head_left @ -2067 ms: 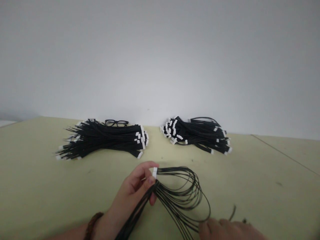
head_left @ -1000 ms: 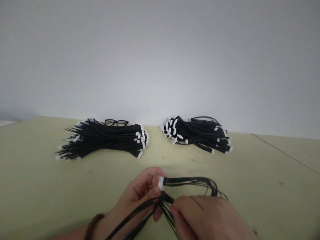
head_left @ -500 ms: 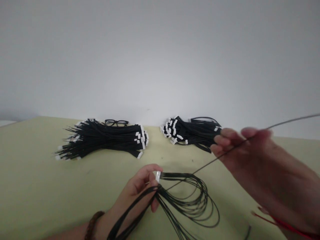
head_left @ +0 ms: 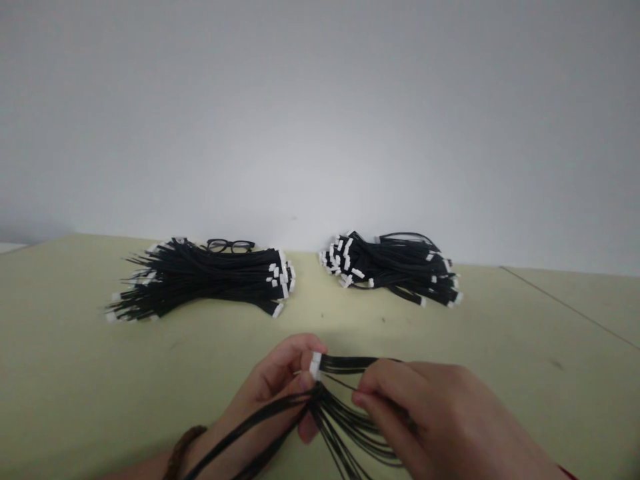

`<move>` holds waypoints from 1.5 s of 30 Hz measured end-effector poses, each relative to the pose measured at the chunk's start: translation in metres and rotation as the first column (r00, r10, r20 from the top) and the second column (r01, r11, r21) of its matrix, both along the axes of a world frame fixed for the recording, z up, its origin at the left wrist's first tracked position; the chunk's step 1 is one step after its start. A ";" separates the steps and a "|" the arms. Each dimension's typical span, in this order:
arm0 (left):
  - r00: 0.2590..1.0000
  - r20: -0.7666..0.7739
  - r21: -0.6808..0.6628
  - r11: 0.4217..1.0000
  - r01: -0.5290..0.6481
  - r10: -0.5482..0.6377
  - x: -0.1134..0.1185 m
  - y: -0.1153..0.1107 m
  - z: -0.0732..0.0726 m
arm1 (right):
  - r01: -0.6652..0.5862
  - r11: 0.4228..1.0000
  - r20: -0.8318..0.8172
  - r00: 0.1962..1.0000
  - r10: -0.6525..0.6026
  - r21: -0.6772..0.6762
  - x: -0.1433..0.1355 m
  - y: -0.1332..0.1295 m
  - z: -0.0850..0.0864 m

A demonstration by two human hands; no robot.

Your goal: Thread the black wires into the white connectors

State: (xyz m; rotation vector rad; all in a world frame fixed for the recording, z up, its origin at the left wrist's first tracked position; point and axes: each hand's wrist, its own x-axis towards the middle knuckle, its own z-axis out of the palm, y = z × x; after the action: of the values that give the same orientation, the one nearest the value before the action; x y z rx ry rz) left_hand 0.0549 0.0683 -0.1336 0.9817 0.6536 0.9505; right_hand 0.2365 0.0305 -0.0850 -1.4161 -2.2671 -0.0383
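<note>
In the head view my left hand (head_left: 280, 380) is closed, its fingertips pinching a white connector (head_left: 315, 365) with a row of black wires (head_left: 350, 363) running out to the right. Below the connector, a bunch of more black wires (head_left: 345, 410) passes through the same hand and fans out. My right hand (head_left: 430, 407) is closed just right of the connector. Its thumb and forefinger pinch a single thin black wire (head_left: 340, 381), which reaches toward the connector's lower part. Whether the wire's tip sits inside the connector I cannot tell.
On the pale green table (head_left: 75, 373) lies a large bundle of black cables (head_left: 210, 277) with white connectors at back left, eyeglasses (head_left: 231, 246) behind it. A second cable bundle (head_left: 395, 267) lies at back right. A grey wall (head_left: 320, 120) rises behind.
My right hand has come down and left, from holding out the long wire at the right to pinching a wire close to the connector. My left hand stays nearly in place.
</note>
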 end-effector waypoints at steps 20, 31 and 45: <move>0.998 -0.022 0.191 0.980 0.055 -0.052 -0.003 0.010 -0.020 | -0.106 0.975 0.120 0.989 0.084 0.197 -0.009 -0.002 -0.006; 0.988 0.026 0.188 0.971 0.148 -0.155 -0.003 0.004 -0.020 | -0.131 0.975 0.111 0.988 0.112 0.179 -0.007 -0.001 -0.005; 0.990 -0.110 0.178 0.982 -0.069 0.089 -0.002 0.009 -0.003 | -0.066 0.951 0.195 0.981 0.006 0.301 -0.002 -0.007 0.005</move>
State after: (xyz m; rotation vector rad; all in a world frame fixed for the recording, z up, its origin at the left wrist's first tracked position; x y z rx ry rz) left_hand 0.0526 0.0769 -0.1370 1.1800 0.7216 1.0389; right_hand 0.2343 0.0238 -0.0805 -1.2503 -2.3136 -0.5147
